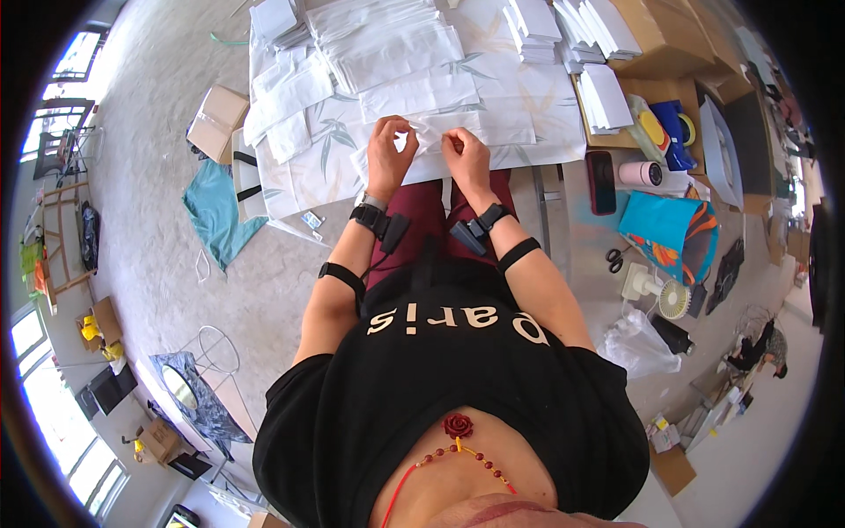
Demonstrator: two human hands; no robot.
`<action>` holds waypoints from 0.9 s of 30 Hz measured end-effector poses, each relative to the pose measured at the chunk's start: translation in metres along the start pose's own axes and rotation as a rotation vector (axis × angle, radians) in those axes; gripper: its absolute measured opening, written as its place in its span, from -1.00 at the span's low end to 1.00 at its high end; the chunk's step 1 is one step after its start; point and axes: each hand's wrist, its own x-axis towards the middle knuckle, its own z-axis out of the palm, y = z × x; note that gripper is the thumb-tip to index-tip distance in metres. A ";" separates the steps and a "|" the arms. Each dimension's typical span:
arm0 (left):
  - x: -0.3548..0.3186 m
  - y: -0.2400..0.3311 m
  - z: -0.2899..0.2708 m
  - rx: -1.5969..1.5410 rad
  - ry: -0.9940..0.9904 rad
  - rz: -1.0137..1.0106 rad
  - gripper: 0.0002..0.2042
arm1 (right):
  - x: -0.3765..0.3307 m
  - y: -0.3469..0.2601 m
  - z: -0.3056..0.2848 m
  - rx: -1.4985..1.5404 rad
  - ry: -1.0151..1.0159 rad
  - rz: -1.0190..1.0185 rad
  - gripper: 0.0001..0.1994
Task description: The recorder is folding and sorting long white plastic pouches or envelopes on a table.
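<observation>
Near the front edge of the table, a thin white bag (429, 139) lies between my two hands. My left hand (392, 160) is closed in a pinch at its left side, with thumb and forefinger curled into a ring. My right hand (467, 162) pinches the bag's other side, fingers bent and close together. The fingertips partly hide the spots where they grip. Just beyond, more flat white bags (418, 99) lie in overlapping rows, with a thick pile (378, 40) behind them.
A leaf-patterned cloth (554, 132) covers the table. White card stacks (606, 99) stand at the right beside an open cardboard box (656, 88). A phone (601, 182), pink cup (640, 173), scissors (616, 259) and small fan (673, 299) sit further right. Teal cloth (214, 211) hangs at the left.
</observation>
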 end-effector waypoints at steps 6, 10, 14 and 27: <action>0.005 -0.006 0.004 -0.206 -0.020 -0.142 -0.90 | 0.008 -0.004 -0.010 -0.039 -0.038 -0.078 -0.85; 0.004 -0.005 0.006 -0.251 -0.044 -0.167 -0.89 | 0.014 -0.014 -0.011 0.039 -0.045 -0.146 -0.77; 0.003 -0.003 0.006 -0.289 -0.069 -0.190 -0.87 | 0.018 -0.022 -0.010 0.029 -0.154 -0.062 -0.74; -0.007 0.004 -0.001 -0.319 -0.058 -0.225 -0.73 | 0.023 -0.017 0.007 0.200 -0.191 0.076 -0.80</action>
